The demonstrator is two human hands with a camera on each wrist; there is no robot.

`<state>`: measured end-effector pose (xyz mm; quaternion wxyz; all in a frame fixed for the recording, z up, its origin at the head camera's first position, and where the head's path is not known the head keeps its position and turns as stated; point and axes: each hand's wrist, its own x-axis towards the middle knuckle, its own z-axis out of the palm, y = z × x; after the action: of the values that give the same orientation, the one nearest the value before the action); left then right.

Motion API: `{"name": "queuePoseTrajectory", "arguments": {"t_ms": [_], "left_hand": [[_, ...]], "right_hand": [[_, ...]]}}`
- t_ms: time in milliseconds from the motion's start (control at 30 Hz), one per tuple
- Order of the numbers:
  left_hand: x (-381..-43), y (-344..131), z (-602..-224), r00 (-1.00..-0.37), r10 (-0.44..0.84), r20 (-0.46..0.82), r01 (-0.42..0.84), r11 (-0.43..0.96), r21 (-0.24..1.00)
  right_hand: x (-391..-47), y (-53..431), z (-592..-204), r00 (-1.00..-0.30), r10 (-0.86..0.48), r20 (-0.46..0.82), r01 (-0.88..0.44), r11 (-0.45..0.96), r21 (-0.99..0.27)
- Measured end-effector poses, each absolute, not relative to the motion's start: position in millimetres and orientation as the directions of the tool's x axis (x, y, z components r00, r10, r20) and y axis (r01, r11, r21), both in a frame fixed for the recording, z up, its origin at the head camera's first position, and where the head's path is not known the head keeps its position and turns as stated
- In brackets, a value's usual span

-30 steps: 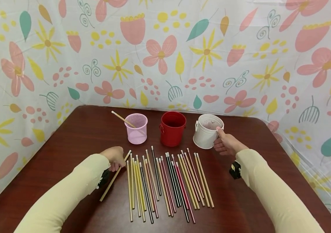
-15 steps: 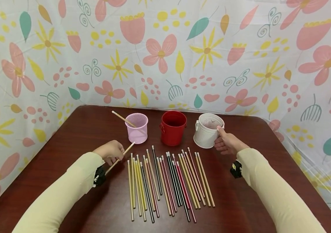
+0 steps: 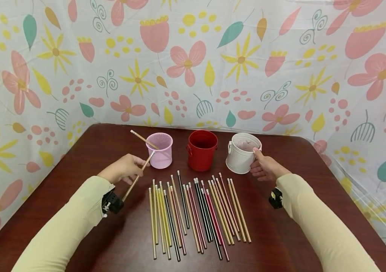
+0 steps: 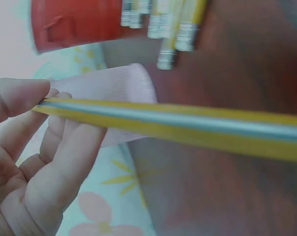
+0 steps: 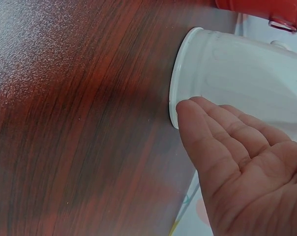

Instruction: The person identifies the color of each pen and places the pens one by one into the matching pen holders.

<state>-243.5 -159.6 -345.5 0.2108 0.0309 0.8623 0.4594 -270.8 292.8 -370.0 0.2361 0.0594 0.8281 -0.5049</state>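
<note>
My left hand pinches a yellow-gold pencil between thumb and fingers. Its white eraser end points up and overlaps the front of the pink mesh cup. In the left wrist view, the pencil's shaft runs off to the right, past the fingertips. Another pencil leans in the pink cup, eraser end out to the left. At the right, my right hand holds the white bucket, thumb at the rim and fingers along the outer side. The right wrist view shows those fingers against the bucket wall; the thumb is hidden there.
Between pink cup and white bucket stands a red bucket with side handles. Several yellow, gold, black and red pencils lie in a loose row in front, erasers toward the containers. A flower-printed cloth hangs behind the brown table.
My left hand has lifted the pencil from the table left of the row and carried it up toward the pink cup. The right hand stays at the white bucket.
</note>
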Motion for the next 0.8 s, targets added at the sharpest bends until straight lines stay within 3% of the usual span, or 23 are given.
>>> {"name": "queuePoseTrajectory", "arguments": {"t_ms": [267, 500, 800], "left_hand": [[-250, -164, -318, -0.975, 0.205, -0.085, 0.001, 0.389, 0.921], [-264, -170, -280, -0.957, 0.29, 0.025, 0.129, 0.344, 0.93], [-278, -169, -236, -0.951, 0.239, 0.195, 0.184, -0.068, 0.981]], "right_hand": [[-274, 287, -371, -0.885, -0.127, -0.448, 0.349, 0.457, -0.818], [-276, 285, -370, -0.888, -0.105, -0.447, 0.354, 0.463, -0.812], [-271, 290, -371, -0.892, -0.09, -0.443, 0.351, 0.477, -0.805]]}}
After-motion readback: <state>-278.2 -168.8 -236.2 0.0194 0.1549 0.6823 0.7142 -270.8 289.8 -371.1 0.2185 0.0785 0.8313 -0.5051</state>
